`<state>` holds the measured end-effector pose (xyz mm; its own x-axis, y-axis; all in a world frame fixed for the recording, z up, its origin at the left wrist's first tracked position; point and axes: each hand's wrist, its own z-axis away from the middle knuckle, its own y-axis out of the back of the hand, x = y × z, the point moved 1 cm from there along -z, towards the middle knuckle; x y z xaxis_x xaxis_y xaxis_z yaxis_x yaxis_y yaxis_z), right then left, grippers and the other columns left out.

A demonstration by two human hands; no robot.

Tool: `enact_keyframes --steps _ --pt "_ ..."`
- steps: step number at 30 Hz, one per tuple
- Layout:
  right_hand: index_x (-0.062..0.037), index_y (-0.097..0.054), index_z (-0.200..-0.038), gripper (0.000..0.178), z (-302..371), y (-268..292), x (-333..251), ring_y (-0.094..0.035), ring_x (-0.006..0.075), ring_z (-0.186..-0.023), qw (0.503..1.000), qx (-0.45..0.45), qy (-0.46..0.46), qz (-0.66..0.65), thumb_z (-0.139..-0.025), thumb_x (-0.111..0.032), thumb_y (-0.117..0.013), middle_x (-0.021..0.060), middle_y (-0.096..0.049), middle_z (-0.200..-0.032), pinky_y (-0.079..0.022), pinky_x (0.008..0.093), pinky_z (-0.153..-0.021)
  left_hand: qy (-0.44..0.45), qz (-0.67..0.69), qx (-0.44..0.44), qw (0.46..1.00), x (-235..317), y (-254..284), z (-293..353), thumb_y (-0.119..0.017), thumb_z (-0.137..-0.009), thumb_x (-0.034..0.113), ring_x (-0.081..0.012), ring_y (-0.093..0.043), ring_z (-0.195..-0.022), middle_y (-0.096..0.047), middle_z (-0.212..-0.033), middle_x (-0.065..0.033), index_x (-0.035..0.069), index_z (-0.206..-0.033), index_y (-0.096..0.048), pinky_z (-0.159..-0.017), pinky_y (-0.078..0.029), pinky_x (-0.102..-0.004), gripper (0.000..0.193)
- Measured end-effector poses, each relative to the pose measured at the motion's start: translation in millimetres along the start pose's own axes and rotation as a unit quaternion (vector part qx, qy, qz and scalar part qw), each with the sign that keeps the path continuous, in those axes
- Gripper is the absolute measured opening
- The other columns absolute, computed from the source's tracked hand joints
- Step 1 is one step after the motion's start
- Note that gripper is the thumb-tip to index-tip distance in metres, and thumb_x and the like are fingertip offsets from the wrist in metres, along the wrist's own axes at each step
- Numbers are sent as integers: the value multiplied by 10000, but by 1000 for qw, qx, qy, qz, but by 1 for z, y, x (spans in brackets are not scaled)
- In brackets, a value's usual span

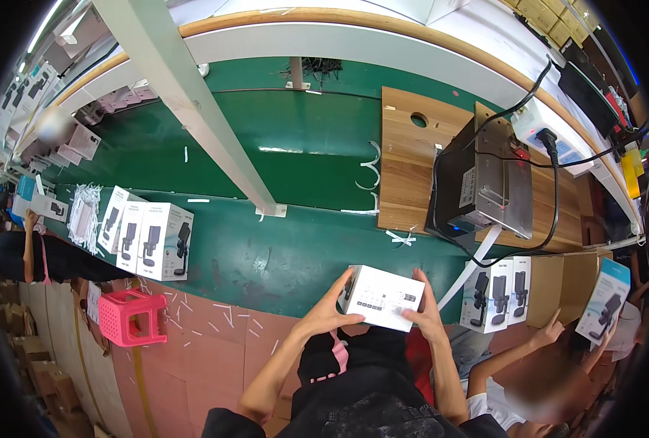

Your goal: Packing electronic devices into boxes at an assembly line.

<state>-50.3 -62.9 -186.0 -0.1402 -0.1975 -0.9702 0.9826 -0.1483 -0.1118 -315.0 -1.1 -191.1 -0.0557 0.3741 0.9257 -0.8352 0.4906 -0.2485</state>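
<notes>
Between my two hands is a white carton [384, 298] with small dark print on the side that shows, held over the near edge of the green table [280, 281]. My left hand [331, 305] grips its left end, thumb along the lower edge. On the opposite end, the fingers of my right hand [428, 312] are wrapped round the carton. Right of my hands stand several white product boxes [497, 293] with pictures of a black microphone. A strip of white tape [472, 264] slants down from a dark metal tape dispenser [478, 182] toward these boxes.
More microphone boxes [149, 237] stand at the left beside shredded paper [85, 215]. The dispenser rests on a wooden board [405, 168] near a power strip [547, 131]. A white post [193, 109] crosses the table. A pink stool [132, 317] and co-workers flank me.
</notes>
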Motion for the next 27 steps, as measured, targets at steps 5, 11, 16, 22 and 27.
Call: enact_keyframes --steps 5,11,16,22,27 --pt "-48 -164 -1564 1264 15 11 -10 -295 285 -1462 999 -34 -27 22 -557 -27 -927 166 -302 -1578 -183 407 -1214 -57 -122 -96 986 23 3 -31 -889 -654 148 -319 -182 -1509 -217 -1615 -184 107 -1570 -229 -1218 -181 -429 1130" --pt "11 -499 -1364 755 2 10 -14 -483 247 -1339 998 -25 -44 32 -709 -40 -871 170 -526 -1418 -321 390 -1161 -62 -24 -37 997 5 7 -52 -862 -693 56 -247 -450 -1376 -594 -1359 -137 43 -1268 -608 -1176 -286 -389 629" --pt "30 -678 -1084 311 -14 15 -5 -658 219 -1084 997 50 -31 43 -823 -77 -808 174 -700 -1150 -494 346 -981 -52 27 13 998 -2 3 -74 -790 -843 114 -183 -660 -1008 -723 -1063 -122 3 -1019 -712 -974 -485 -334 222" --pt "36 -686 -982 533 -48 43 71 -696 263 -861 934 252 -183 -174 -956 -491 -621 157 -735 -956 -520 379 -866 -4 24 255 967 -18 45 -94 -612 -987 411 -199 -671 -970 -719 -1029 -137 -10 -977 -698 -833 -508 -329 430" --pt "-5 -680 -1076 475 -53 31 118 -658 237 -961 941 142 -276 -134 -940 -458 -645 104 -700 -1004 -485 395 -924 92 13 253 963 -51 54 -22 -532 -999 520 -205 -681 -923 -668 -994 -105 -15 -1080 -642 -794 -559 -358 552"
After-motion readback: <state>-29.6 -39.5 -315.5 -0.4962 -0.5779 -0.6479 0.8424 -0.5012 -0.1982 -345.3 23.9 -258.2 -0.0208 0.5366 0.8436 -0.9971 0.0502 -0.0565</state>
